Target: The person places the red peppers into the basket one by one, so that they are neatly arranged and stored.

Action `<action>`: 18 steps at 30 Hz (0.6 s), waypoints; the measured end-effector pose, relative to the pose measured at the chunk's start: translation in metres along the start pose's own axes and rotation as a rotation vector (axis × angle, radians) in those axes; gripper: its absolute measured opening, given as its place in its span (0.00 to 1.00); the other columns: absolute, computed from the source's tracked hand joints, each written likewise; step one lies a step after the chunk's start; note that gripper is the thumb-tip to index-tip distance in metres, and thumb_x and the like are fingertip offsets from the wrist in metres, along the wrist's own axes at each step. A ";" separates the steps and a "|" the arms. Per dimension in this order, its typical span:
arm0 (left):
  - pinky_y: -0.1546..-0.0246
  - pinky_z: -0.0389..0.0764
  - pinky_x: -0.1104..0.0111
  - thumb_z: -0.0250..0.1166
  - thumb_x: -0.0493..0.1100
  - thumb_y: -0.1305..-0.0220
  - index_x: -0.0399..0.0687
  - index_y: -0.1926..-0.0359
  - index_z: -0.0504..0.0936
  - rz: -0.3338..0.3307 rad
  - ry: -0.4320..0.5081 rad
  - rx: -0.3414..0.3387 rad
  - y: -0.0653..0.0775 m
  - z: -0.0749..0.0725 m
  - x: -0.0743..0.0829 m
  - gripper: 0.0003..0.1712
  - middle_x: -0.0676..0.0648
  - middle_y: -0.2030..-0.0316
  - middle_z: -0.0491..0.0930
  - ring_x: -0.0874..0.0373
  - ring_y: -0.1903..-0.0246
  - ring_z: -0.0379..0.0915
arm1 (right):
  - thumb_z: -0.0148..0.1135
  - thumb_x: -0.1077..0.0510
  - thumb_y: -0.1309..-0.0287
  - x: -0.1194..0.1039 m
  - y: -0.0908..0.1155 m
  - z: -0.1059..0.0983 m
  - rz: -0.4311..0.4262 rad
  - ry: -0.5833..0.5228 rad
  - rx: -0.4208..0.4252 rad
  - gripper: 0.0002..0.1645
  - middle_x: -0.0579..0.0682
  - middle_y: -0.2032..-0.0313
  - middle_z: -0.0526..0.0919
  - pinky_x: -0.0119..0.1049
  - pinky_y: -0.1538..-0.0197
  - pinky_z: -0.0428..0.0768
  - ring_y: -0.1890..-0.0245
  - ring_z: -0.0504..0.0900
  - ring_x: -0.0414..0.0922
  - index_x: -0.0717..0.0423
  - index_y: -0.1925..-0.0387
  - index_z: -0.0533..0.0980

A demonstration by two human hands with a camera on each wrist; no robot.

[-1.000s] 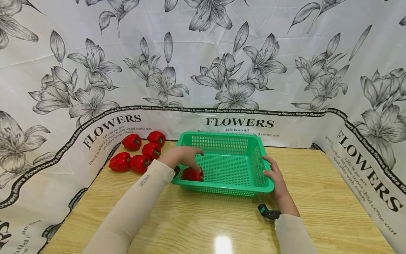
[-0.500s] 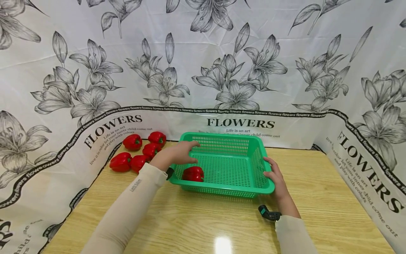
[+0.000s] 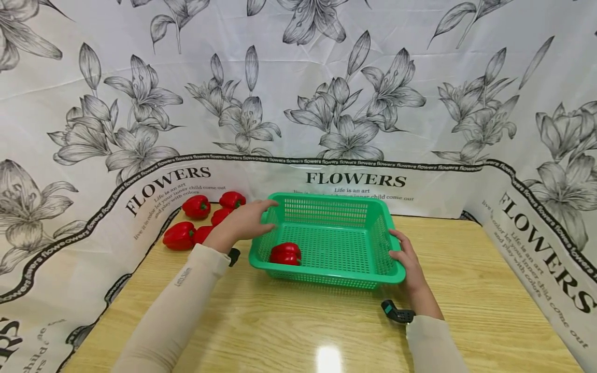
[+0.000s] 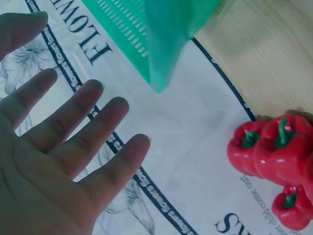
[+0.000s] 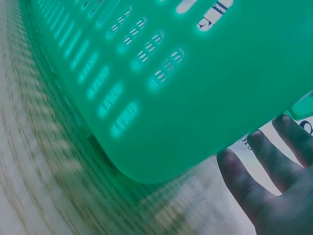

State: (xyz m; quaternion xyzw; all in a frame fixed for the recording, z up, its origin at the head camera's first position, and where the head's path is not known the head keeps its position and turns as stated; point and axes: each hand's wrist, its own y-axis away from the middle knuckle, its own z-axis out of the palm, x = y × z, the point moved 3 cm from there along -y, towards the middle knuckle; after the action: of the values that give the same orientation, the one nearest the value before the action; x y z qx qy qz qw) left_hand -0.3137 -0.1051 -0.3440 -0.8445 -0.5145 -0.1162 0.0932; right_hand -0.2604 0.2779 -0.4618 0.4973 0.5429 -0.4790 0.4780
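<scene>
A green perforated plastic basket (image 3: 326, 277) stands on the table with one red bell pepper (image 3: 285, 254) lying in its front left corner. My left hand (image 3: 244, 220) is over the basket's left rim, holding nothing; in the left wrist view its fingers (image 4: 110, 122) are spread wide. Several more red bell peppers (image 3: 179, 236) are grouped left of the basket, some partly hidden behind the left hand and wrist. At the basket's right end, my right hand (image 3: 409, 267) grips the rim; the right wrist view has its fingertips (image 5: 227, 159) against the green wall (image 5: 205, 98).
The wooden table (image 3: 280, 326) reaches back to a white flower-printed cloth (image 3: 261, 119), which also rises along both sides. A black device is strapped to each wrist, such as the right one (image 3: 396, 313).
My left hand has drawn back leftward from over the pepper in the basket to the left rim, uncovering that pepper. The right hand keeps its grip on the basket.
</scene>
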 end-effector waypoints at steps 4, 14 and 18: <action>0.47 0.73 0.54 0.60 0.52 0.43 0.55 0.36 0.63 0.020 0.037 0.044 0.004 -0.001 -0.012 0.33 0.45 0.41 0.69 0.50 0.44 0.68 | 0.37 0.54 0.38 0.000 0.000 0.000 0.005 0.021 0.007 0.32 0.54 0.30 0.45 0.26 0.55 0.72 0.38 0.55 0.52 0.32 0.33 0.49; 0.48 0.73 0.52 0.60 0.51 0.43 0.53 0.38 0.65 -0.027 0.039 0.106 0.014 0.001 -0.039 0.31 0.46 0.44 0.71 0.50 0.46 0.69 | 0.38 0.53 0.39 -0.001 0.000 0.001 0.007 0.019 0.001 0.32 0.54 0.30 0.45 0.28 0.54 0.71 0.38 0.55 0.54 0.32 0.33 0.49; 0.47 0.72 0.52 0.59 0.52 0.42 0.53 0.38 0.64 -0.048 0.039 0.106 0.019 0.002 -0.047 0.31 0.44 0.45 0.72 0.49 0.46 0.69 | 0.38 0.53 0.39 -0.001 0.001 0.000 0.005 0.019 0.005 0.32 0.54 0.31 0.46 0.28 0.55 0.72 0.38 0.56 0.53 0.32 0.33 0.49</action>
State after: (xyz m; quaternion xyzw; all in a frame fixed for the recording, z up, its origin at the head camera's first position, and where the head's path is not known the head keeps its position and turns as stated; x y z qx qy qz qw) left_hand -0.3176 -0.1529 -0.3604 -0.8234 -0.5380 -0.1073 0.1452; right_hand -0.2598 0.2780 -0.4613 0.5045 0.5448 -0.4744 0.4729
